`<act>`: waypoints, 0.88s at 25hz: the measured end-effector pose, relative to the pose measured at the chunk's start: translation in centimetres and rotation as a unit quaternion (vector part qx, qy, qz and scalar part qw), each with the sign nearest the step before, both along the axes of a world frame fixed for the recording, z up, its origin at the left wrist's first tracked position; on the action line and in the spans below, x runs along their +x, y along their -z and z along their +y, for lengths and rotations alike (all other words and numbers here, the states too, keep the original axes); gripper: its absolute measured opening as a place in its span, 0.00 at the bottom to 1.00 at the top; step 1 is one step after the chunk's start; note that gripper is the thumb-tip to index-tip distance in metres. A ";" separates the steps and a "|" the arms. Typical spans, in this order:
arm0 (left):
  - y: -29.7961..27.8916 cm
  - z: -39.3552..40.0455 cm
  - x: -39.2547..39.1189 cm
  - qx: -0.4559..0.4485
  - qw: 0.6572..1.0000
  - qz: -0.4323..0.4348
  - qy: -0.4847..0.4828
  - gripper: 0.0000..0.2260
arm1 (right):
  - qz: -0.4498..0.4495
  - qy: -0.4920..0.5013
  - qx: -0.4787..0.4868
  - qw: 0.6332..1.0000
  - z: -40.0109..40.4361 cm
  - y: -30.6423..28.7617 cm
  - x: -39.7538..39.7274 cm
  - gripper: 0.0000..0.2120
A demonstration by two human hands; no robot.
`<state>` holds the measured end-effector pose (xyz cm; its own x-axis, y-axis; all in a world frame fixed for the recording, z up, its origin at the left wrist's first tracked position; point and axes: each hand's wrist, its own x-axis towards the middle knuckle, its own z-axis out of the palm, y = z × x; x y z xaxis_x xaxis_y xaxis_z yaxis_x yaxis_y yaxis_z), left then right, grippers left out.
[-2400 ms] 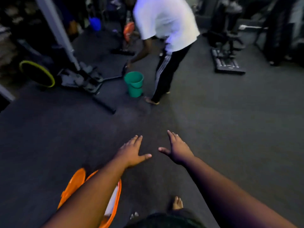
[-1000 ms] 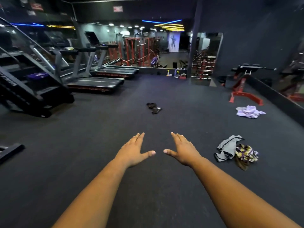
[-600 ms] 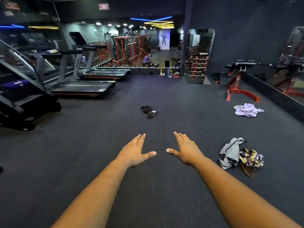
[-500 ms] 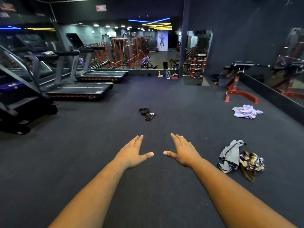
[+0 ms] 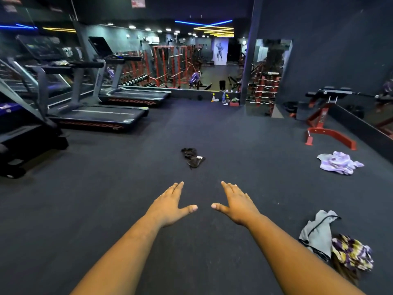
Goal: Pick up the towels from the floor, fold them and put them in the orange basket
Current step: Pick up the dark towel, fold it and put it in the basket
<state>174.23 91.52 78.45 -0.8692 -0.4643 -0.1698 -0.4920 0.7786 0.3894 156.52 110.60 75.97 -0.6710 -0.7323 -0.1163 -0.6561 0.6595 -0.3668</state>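
Observation:
Both my arms reach forward over the dark gym floor. My left hand point(image 5: 170, 206) and my right hand point(image 5: 237, 206) are held flat with straight fingers, palms down, holding nothing. A dark crumpled towel point(image 5: 192, 157) lies on the floor straight ahead of them. A lilac towel point(image 5: 338, 162) lies far to the right. A grey towel point(image 5: 318, 233) and a purple-and-yellow patterned towel point(image 5: 352, 254) lie together at the near right, beside my right forearm. The orange basket is out of view.
Treadmills point(image 5: 95, 116) line the left side. A red-framed bench point(image 5: 325, 122) stands at the back right by a low ledge and mirrors. Bottles point(image 5: 223, 99) stand at the far edge of the floor. Red racks fill the background.
The view swung from the basket and a person by a green bucket to this open floor. Since half a second ago it has crept closer to the towels. My hands stay flat.

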 end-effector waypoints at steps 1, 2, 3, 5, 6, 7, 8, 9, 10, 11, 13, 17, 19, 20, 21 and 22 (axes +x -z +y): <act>0.4 -1.9 -1.9 0.003 1.000 0.001 0.000 0.48 | 0.002 -0.001 0.003 1.000 -1.9 0.2 -1.9 0.49; 0.7 -3.6 -3.6 0.005 1.000 0.003 0.002 0.48 | 0.003 0.000 0.004 1.000 -3.6 0.3 -3.6 0.49; 0.9 -5.3 -5.3 0.006 1.000 0.006 0.003 0.48 | 0.006 0.002 0.002 1.000 -5.4 0.4 -5.3 0.49; 1.5 -9.8 -9.0 0.008 1.000 0.016 0.008 0.48 | 0.010 0.006 -0.003 1.000 -9.8 0.7 -9.0 0.49; 1.8 -12.3 -10.8 0.012 1.000 0.016 0.008 0.48 | 0.010 0.008 -0.002 1.000 -12.1 0.8 -10.6 0.49; 1.9 -14.9 -12.4 0.015 1.000 0.013 0.010 0.48 | 0.009 0.008 0.001 1.000 -14.4 0.8 -12.1 0.50; 1.9 -17.3 -14.0 0.015 1.000 0.007 0.014 0.48 | 0.006 0.011 0.005 1.000 -16.6 0.8 -13.5 0.49; 1.9 -19.6 -15.5 0.011 1.000 0.000 0.019 0.48 | 0.002 0.015 0.007 1.000 -18.7 0.7 -14.8 0.49; 1.8 -21.9 -17.2 0.006 1.000 -0.006 0.023 0.48 | 0.001 0.019 0.006 1.000 -20.7 0.6 -16.3 0.49; 1.6 -23.9 -18.8 0.005 1.000 -0.011 0.024 0.48 | 0.000 0.022 0.006 1.000 -22.5 0.3 -17.7 0.49; 1.2 -27.4 -22.3 0.009 0.999 -0.015 0.026 0.48 | 0.001 0.020 0.008 1.000 -25.9 -0.1 -20.9 0.48; 0.9 -34.0 -30.4 -0.005 0.999 -0.020 0.045 0.49 | 0.000 0.026 -0.002 1.000 -32.9 -0.1 -28.6 0.49; 1.0 -37.0 -34.5 -0.012 0.999 -0.019 0.047 0.48 | -0.002 0.024 -0.007 1.000 -36.0 0.4 -32.8 0.48; 1.1 -38.2 -36.4 -0.012 0.999 -0.018 0.044 0.48 | -0.002 0.022 -0.011 1.000 -37.4 0.7 -34.7 0.48; 1.5 -39.6 -38.7 -0.010 0.999 -0.018 0.040 0.49 | -0.002 0.019 -0.014 1.000 -38.9 1.2 -37.0 0.48; 2.0 -40.9 -40.8 -0.006 0.999 -0.023 0.036 0.50 | -0.004 0.016 -0.012 1.000 -40.2 1.7 -39.3 0.48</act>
